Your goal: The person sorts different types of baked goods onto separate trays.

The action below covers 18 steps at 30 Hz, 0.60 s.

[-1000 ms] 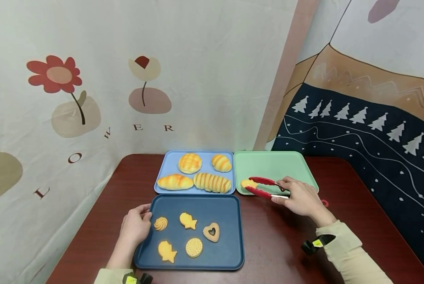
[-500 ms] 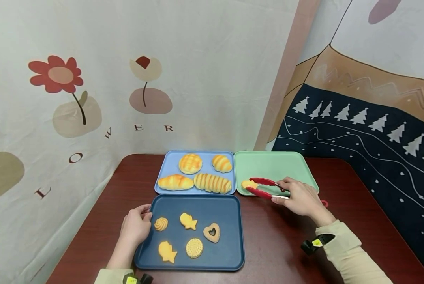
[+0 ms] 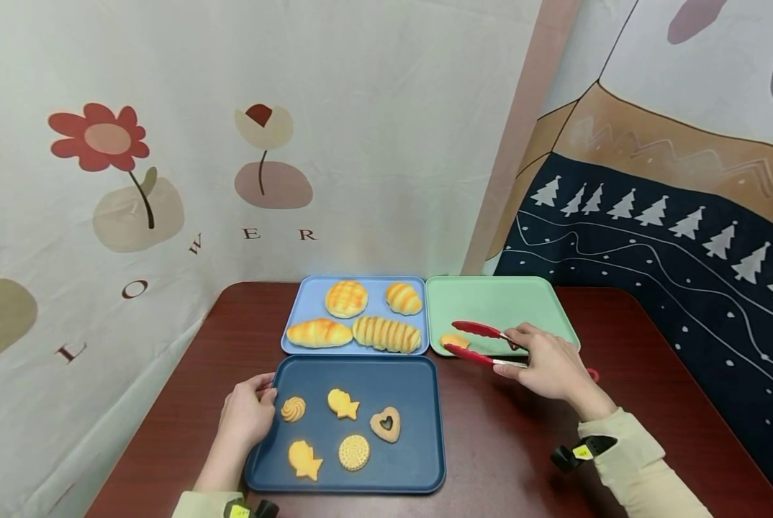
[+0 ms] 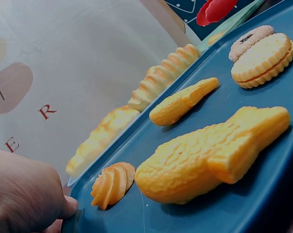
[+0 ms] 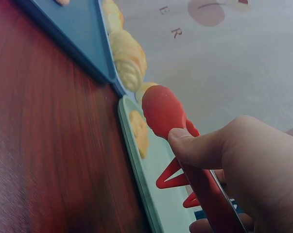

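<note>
My left hand [image 3: 247,411] grips the left rim of the dark blue tray [image 3: 419,460], its thumb at the edge in the left wrist view. On that tray lie a swirl cookie [image 3: 293,409], two fish-shaped cookies, the larger-looking one [image 4: 209,158] nearer me, a heart cookie [image 3: 386,424] and a round sandwich cookie [image 3: 354,452]. My right hand [image 3: 548,363] holds red-tipped tongs [image 5: 163,111] over the green tray [image 3: 509,298]. The tong arms stand apart. A yellow cookie [image 5: 139,133] rests near the green tray's front left corner, partly hidden by the tongs in the head view.
Left of the green tray, a light blue tray [image 3: 309,288] bears several breads, among them a round bun [image 3: 346,298] and a ridged loaf [image 3: 386,334]. All trays sit on a dark red-brown table [image 3: 509,446]. Printed cloth [image 3: 386,144] hangs behind.
The tongs have spread apart and let go of the yellow cookie, which now lies on the green tray. My left hand and the dark blue tray have stayed put.
</note>
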Motion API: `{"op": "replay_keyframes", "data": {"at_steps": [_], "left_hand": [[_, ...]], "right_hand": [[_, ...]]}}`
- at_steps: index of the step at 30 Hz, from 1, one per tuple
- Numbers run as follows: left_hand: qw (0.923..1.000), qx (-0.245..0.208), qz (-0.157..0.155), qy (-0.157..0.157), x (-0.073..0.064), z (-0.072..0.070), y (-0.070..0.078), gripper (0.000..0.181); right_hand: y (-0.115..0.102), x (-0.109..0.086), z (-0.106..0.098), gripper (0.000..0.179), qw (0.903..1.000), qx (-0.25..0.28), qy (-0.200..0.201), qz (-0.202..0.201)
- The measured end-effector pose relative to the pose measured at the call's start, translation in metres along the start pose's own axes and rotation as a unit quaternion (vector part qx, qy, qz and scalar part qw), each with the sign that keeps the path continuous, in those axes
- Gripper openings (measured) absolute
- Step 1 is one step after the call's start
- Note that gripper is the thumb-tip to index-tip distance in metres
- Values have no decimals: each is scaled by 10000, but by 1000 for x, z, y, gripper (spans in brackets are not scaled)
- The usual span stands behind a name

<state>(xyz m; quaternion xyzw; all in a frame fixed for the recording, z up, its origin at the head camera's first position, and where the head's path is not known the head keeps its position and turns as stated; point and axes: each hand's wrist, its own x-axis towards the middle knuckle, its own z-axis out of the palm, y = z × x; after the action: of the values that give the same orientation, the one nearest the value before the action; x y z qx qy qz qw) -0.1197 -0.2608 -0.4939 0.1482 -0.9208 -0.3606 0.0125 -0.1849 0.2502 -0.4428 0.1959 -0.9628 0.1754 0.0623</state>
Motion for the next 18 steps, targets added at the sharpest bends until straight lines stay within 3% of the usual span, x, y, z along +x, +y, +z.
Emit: {"op": "replay_keyframes", "data": {"at_steps": [18], "left_hand": [[10000, -22, 39, -61, 0, -1, 1, 38]], "right_hand": [[-47, -20, 7, 80, 9991, 159, -54, -396]]}}
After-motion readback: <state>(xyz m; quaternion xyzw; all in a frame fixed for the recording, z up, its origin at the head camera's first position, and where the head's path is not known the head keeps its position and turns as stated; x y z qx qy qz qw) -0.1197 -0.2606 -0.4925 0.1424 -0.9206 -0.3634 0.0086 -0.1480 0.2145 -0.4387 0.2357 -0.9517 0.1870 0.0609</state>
